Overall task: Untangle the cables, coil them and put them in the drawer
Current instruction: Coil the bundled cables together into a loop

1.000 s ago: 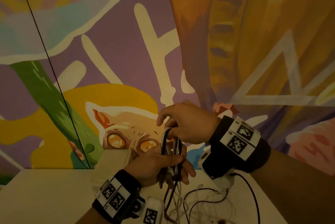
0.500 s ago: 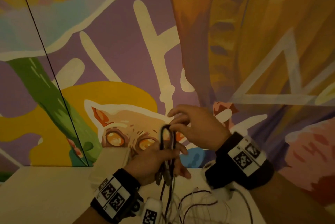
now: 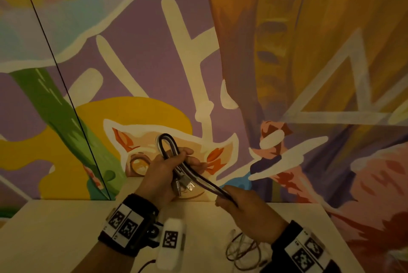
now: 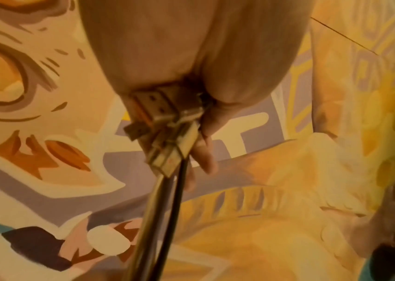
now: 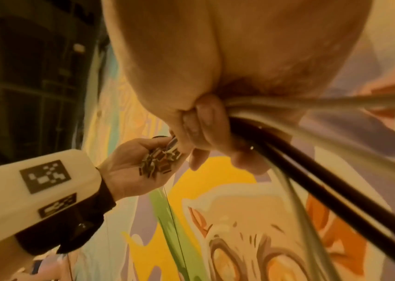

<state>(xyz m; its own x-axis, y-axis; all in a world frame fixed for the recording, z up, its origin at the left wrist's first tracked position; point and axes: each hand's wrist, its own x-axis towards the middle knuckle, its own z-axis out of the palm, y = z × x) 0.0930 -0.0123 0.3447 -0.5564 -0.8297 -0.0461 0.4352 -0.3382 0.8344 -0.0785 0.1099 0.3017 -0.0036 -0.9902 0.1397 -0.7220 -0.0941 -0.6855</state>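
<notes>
A bundle of dark and pale cables (image 3: 199, 179) runs between my two hands above the white tabletop (image 3: 55, 235). My left hand (image 3: 170, 169) grips the folded loop of the bundle, whose bend (image 3: 165, 140) stands up above the fingers, and several metal USB plugs (image 3: 185, 184) hang from the palm. The plugs (image 4: 165, 133) fill the left wrist view, and the plugs (image 5: 159, 161) lie in that palm in the right wrist view. My right hand (image 3: 238, 204) grips the cable strands (image 5: 287, 136) lower right. A loose coil of thin cables (image 3: 242, 250) lies on the table under the right wrist.
A painted mural wall (image 3: 287, 52) stands right behind the table. A thin black line (image 3: 66, 96) runs down it at the left. White wrist cameras with black tags (image 3: 171, 239) sit on both wrists. No drawer shows.
My right hand has dropped from the top of the loop to lower right, drawing the strands out taut. My left hand has risen and tilted, so the loop leans left.
</notes>
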